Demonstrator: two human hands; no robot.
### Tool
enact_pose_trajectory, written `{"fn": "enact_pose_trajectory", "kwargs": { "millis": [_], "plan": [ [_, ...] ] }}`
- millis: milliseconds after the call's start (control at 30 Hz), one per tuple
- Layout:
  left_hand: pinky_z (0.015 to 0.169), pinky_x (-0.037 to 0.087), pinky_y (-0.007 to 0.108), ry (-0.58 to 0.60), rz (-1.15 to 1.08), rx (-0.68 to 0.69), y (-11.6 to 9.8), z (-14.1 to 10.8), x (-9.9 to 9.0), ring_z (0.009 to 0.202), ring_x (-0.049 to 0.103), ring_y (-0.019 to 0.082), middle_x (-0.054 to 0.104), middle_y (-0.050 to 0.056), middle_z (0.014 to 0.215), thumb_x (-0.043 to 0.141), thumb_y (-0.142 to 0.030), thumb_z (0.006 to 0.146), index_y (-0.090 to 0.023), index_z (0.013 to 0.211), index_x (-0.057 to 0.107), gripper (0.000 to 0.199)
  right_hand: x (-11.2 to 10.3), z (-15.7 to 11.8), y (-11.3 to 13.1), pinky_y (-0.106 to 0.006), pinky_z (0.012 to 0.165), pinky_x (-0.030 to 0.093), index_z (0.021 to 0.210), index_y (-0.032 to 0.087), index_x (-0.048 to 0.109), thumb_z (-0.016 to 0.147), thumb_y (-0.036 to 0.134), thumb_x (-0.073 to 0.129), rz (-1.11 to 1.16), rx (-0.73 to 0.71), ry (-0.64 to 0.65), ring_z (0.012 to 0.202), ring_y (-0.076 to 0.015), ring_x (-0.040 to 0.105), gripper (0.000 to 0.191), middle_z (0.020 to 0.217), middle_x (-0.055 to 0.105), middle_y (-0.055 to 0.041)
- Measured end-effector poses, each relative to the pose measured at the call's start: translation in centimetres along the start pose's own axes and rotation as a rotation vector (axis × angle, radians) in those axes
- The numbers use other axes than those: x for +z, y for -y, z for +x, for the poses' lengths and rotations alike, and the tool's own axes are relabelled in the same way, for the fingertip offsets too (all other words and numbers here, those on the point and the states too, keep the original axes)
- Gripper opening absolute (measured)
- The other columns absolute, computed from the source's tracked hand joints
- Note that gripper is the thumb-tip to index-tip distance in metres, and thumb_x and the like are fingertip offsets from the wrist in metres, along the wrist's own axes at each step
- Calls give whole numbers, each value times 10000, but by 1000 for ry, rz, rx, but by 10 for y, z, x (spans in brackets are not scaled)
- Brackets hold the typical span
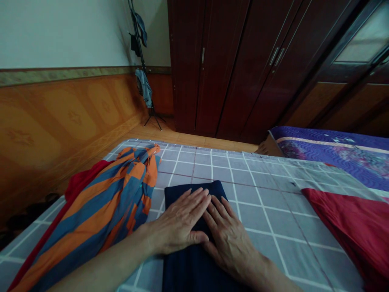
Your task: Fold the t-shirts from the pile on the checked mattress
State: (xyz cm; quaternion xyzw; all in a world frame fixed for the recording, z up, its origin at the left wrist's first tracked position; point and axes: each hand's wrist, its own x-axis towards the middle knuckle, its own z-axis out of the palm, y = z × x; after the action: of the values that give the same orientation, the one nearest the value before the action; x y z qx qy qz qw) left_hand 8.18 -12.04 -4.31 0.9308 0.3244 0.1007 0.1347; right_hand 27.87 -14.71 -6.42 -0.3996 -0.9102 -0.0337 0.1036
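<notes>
A folded dark navy garment (188, 267) lies flat on the grey checked bedsheet (273, 219), its near end cut off by the bottom of the view. My left hand (185, 221) rests flat across it, fingers stretched out toward the upper right. Beside it, my right hand (226, 233) presses down with its fingers extended, and the two hands meet over the cloth. To the left is a crumpled orange and blue striped garment (112, 202), with red cloth (85, 178) partly under it. More red fabric (355, 227) lies at the right.
Beyond the bed stands a dark red wardrobe (225, 69). A coat rack (141, 52) with hanging clothes is in the corner. A purple patterned mattress (328, 150) sits at the far right, and dark items (30, 213) lie on the floor at left.
</notes>
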Motion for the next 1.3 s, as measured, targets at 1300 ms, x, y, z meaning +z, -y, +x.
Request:
{"fn": "enact_pose_trajectory", "kwargs": {
  "millis": [1300],
  "plan": [
    [1102,70,621,155,-49,-227,4,-6,13,1398,-98,387,-50,130,1560,531,-666,789,-279,1492,149,889,6,16,-32,-538,1090,255,1417,100,381,796,689,494,201,311,73,1390,-335,208,864,1493,273,-208]
  ]
}}
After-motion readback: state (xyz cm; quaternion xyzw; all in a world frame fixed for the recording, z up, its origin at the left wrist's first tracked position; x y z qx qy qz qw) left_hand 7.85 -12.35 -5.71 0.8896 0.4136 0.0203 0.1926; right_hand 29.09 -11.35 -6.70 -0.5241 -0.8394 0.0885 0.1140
